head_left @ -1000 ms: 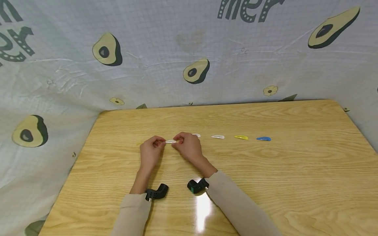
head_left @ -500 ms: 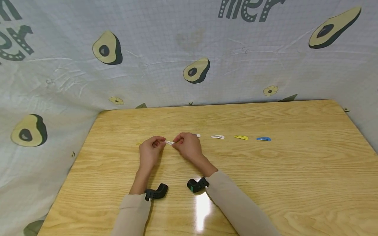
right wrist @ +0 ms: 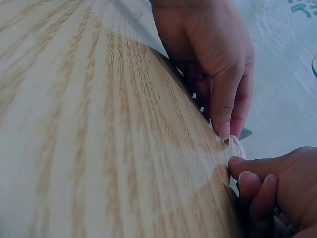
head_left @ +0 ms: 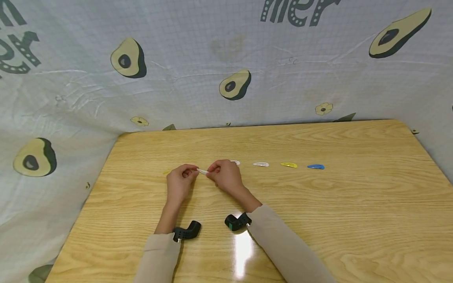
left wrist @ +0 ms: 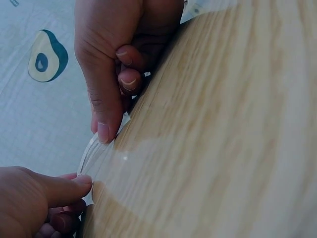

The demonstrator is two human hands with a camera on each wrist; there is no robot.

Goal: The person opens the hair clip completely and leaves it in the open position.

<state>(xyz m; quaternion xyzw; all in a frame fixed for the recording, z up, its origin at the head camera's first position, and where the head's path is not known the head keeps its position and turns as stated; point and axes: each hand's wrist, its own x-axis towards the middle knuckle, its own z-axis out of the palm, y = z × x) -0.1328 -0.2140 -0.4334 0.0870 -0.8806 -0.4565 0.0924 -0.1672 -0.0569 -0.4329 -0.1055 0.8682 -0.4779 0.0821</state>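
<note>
A white snap hair clip [head_left: 203,171] is held between both hands, just above the tabletop, and slants down to the right in the head view. My left hand [head_left: 179,184] pinches its left end between thumb and fingertip; my right hand [head_left: 227,177] pinches the other end. Seen from the left wrist, the clip [left wrist: 89,154] looks bowed between the two thumbs. The right wrist view has the clip [right wrist: 237,147] partly covered by fingertips. Beside my left hand shows the tip of a yellow clip [head_left: 166,172], mostly hidden. Another white clip [head_left: 236,162] peeks out behind my right hand.
To the right lie a white clip [head_left: 261,164], a yellow clip [head_left: 289,165] and a blue clip [head_left: 316,166], spaced in a row on the wooden table [head_left: 354,204]. An avocado-print cloth [head_left: 184,78] hangs behind the table's far edge.
The held white clip has turned from nearly level, with its face showing, to a slant seen more edge-on. Both hands have stayed almost in place.
</note>
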